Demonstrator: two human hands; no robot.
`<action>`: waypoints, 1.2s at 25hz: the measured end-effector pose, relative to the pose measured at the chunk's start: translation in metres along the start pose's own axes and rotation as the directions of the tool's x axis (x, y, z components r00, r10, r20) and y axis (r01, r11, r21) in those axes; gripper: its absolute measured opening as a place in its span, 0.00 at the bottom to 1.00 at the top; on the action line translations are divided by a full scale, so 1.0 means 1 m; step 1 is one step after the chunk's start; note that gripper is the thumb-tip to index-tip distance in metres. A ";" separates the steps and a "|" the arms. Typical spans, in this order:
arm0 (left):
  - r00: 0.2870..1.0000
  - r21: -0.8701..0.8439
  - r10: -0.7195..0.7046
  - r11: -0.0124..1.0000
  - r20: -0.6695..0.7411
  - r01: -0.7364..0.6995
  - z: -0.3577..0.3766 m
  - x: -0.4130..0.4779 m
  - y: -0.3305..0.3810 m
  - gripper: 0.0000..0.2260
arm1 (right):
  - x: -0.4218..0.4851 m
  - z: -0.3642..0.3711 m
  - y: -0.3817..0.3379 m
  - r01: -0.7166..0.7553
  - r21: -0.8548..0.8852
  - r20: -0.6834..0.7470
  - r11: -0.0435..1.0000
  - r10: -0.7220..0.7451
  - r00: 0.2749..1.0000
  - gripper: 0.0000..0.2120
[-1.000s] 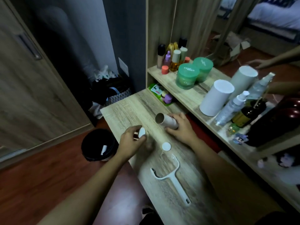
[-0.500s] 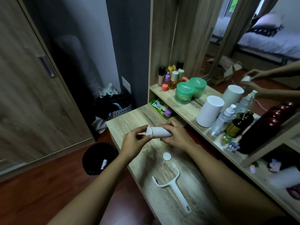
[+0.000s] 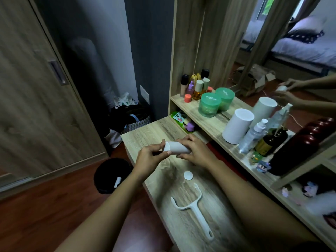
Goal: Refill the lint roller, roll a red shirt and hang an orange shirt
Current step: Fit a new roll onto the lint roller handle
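Head view: right hand [image 3: 197, 152] grips the lint roll [image 3: 177, 147]; left hand [image 3: 151, 158] pinches its white end cap [image 3: 167, 146], above the roller handle [image 3: 195, 209].

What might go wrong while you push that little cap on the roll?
1. The end cap at the tip of the roll is only pinched by the left hand. If it slips, it might drop past the table edge into the bin beside it.
2. The loose cap lies close to the right hand, so a careless arm could knock it away.
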State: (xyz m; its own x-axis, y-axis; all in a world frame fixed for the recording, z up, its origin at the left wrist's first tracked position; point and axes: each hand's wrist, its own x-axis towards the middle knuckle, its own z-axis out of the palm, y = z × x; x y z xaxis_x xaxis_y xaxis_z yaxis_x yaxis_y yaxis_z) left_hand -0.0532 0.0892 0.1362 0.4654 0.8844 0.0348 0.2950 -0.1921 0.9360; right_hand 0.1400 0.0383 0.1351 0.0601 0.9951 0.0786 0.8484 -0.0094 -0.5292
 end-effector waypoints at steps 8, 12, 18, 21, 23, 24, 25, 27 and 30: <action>0.964 0.108 0.062 0.994 -0.259 -0.034 0.018 0.004 -0.002 0.23 | 0.015 0.008 0.001 -0.020 0.034 -0.047 0.999 0.022 0.999 0.31; 0.922 0.125 0.034 0.992 -0.385 0.016 0.016 0.005 -0.007 0.22 | 0.014 0.026 0.032 -0.238 -0.076 0.057 0.968 0.242 0.969 0.41; 0.896 0.132 0.012 0.990 -0.444 0.052 0.002 -0.001 -0.016 0.21 | -0.008 0.096 0.068 -0.302 -0.291 0.324 0.908 0.390 0.862 0.29; 0.891 0.126 0.009 0.991 -0.454 0.055 -0.003 -0.003 -0.020 0.20 | -0.008 0.111 0.075 -0.262 -0.349 0.278 0.900 0.367 0.888 0.22; 0.897 0.056 -0.040 0.996 -0.440 0.071 -0.006 -0.002 -0.023 0.20 | -0.012 0.114 0.079 -0.263 -0.339 0.236 0.903 0.353 0.905 0.19; 0.902 -0.045 -0.099 0.995 -0.421 0.088 -0.008 0.000 -0.025 0.20 | -0.014 0.113 0.079 -0.275 -0.307 0.213 0.911 0.347 0.913 0.19; 0.902 -0.185 -0.172 0.977 -0.395 0.105 -0.008 0.003 -0.027 0.19 | -0.016 0.110 0.078 -0.299 -0.228 0.169 0.927 0.340 0.925 0.19; 0.886 -0.393 -0.278 0.911 -0.370 0.122 -0.010 0.009 -0.031 0.16 | -0.015 0.094 0.066 -0.359 0.125 0.000 0.925 0.362 0.932 0.17; 0.860 -0.580 -0.407 0.797 -0.307 0.171 -0.016 0.019 -0.028 0.10 | -0.006 0.056 0.029 -0.142 0.684 -0.241 0.716 0.406 0.882 0.13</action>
State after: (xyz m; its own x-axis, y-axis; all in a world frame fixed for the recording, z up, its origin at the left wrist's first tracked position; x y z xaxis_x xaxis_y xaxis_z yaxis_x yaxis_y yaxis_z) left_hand -0.0656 0.1182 0.1160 0.0245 0.9695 -0.2438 -0.1693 0.2444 0.9548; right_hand 0.1349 0.0377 0.0721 0.5238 0.8498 0.0582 0.2391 -0.0811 -0.9676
